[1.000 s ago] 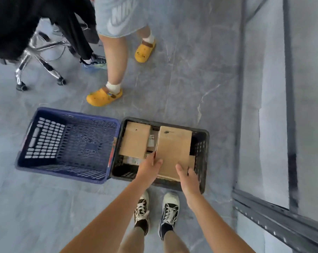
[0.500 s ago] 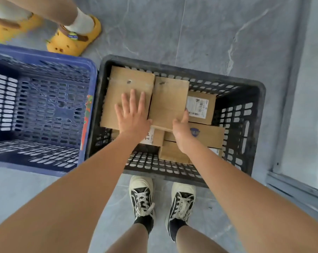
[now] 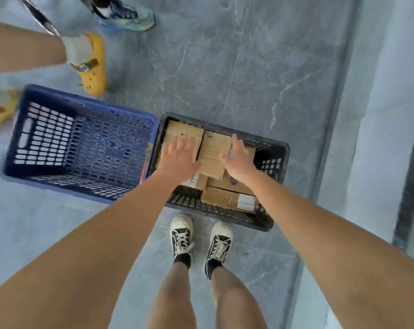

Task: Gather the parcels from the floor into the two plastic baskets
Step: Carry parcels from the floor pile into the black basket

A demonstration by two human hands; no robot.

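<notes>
Both arms reach down into the black slotted plastic basket (image 3: 270,167), where the brown cardboard parcels (image 3: 219,197) lie stacked in overlapping layers. The left hand (image 3: 177,157) lies flat with fingers spread on the flat tan cardboard parcel at the far left corner (image 3: 177,132). The right hand (image 3: 238,157), fingers straight and thumb out, presses against the right edge of the long tan parcel in the middle (image 3: 214,150); neither hand curls round anything.

This looks like settling the top layer. To do it well, I would press evenly with the palms and slide the two top pieces snug against the far wall, so nothing tips off the lower boxes.

The cardboard is matte, stiff and sharp-cornered, some of it bearing white printed labels (image 3: 246,201). The basket walls are rigid lattice. Beside it, touching, stands the blue slotted plastic basket (image 3: 46,138), apparently holding nothing. The grey marbled floor (image 3: 248,67) looks smooth, with no parcels visible on it.
</notes>
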